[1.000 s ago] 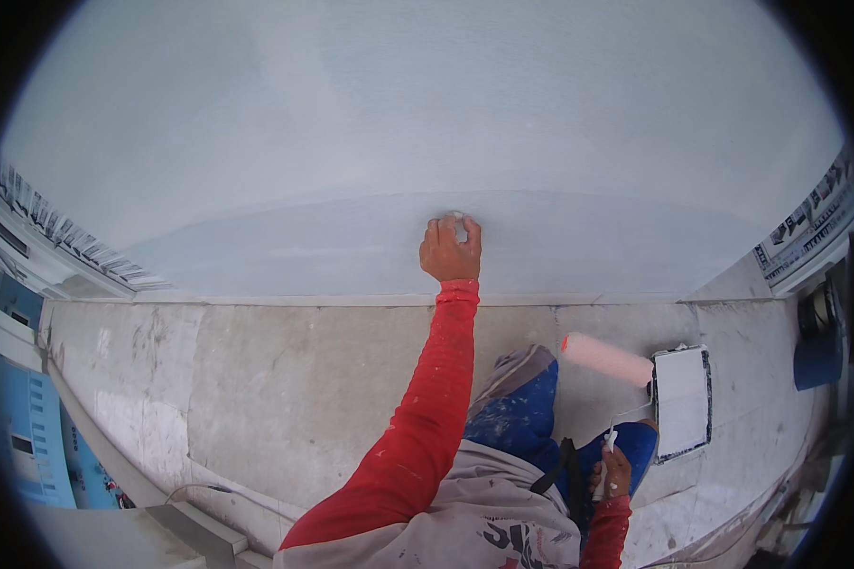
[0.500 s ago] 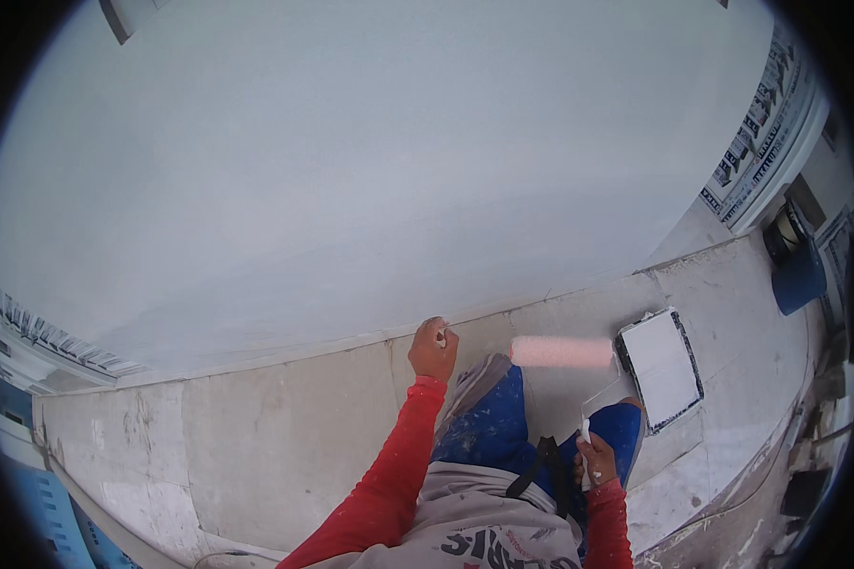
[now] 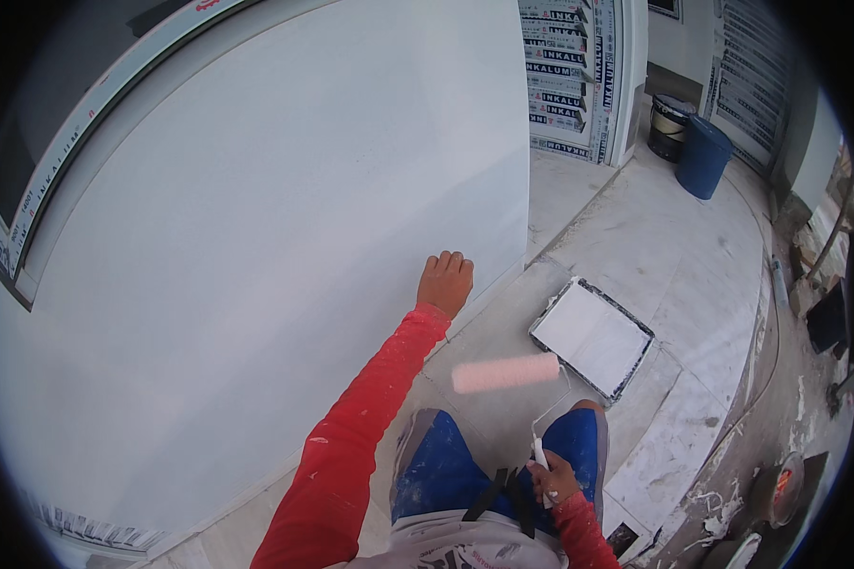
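Note:
My left hand (image 3: 446, 284) is raised, arm stretched forward, at the white wall panel (image 3: 285, 228) near its lower right part. Its fingers are curled closed with the knuckles up; whatever they may hold is hidden. Down by my right knee, my right hand (image 3: 557, 477) grips the white handle of a paint roller (image 3: 508, 373). The roller's fluffy pink sleeve extends leftward in front of my knees, above the floor. Just beyond it lies a black-rimmed paint tray (image 3: 636, 365), spread with white paint.
A blue bucket (image 3: 702, 161) and a dark paint pail (image 3: 670, 128) stand at the far right. Beyond the wall's right edge is a door frame (image 3: 565, 85) wrapped in printed film. Pale floor slabs (image 3: 702, 284) run to rubble and a cable on the right.
My view has turned right, bringing the doorway and buckets further in. My left hand has moved from low at the wall's foot up against its surface. The roller stays in my right hand.

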A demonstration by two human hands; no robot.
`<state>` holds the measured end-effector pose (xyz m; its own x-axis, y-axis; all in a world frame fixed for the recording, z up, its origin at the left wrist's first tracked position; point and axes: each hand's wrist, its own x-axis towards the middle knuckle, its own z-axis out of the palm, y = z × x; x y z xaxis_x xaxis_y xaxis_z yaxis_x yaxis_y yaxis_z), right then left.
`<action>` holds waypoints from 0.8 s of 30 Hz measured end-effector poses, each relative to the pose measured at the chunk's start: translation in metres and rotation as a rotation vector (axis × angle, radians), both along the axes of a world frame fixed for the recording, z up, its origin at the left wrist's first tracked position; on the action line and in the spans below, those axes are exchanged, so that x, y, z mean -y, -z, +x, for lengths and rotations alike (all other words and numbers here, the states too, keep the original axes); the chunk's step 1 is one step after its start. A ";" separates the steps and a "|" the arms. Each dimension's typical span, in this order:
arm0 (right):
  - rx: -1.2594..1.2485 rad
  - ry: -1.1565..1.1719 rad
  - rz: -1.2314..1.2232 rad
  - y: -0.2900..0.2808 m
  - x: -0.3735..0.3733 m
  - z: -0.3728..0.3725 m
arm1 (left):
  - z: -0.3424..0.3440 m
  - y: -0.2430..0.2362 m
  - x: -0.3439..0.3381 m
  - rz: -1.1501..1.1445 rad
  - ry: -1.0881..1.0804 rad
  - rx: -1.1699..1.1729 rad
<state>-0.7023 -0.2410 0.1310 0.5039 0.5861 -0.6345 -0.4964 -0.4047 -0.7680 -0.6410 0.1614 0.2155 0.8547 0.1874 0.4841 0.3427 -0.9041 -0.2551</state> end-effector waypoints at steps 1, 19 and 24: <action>-0.003 0.009 0.007 0.002 0.003 0.000 | 0.018 -0.008 -0.009 0.138 -0.006 -0.064; -0.064 0.122 0.002 0.002 0.022 0.007 | 0.128 -0.019 -0.033 0.501 -0.213 -0.342; -0.063 0.079 -0.010 0.000 0.016 0.006 | 0.122 -0.004 -0.031 0.400 -0.097 -0.232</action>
<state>-0.6963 -0.2575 0.1312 0.5072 0.5392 -0.6723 -0.5746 -0.3699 -0.7301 -0.5192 0.1920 0.2191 0.9367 0.1093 0.3325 0.3132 -0.6858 -0.6569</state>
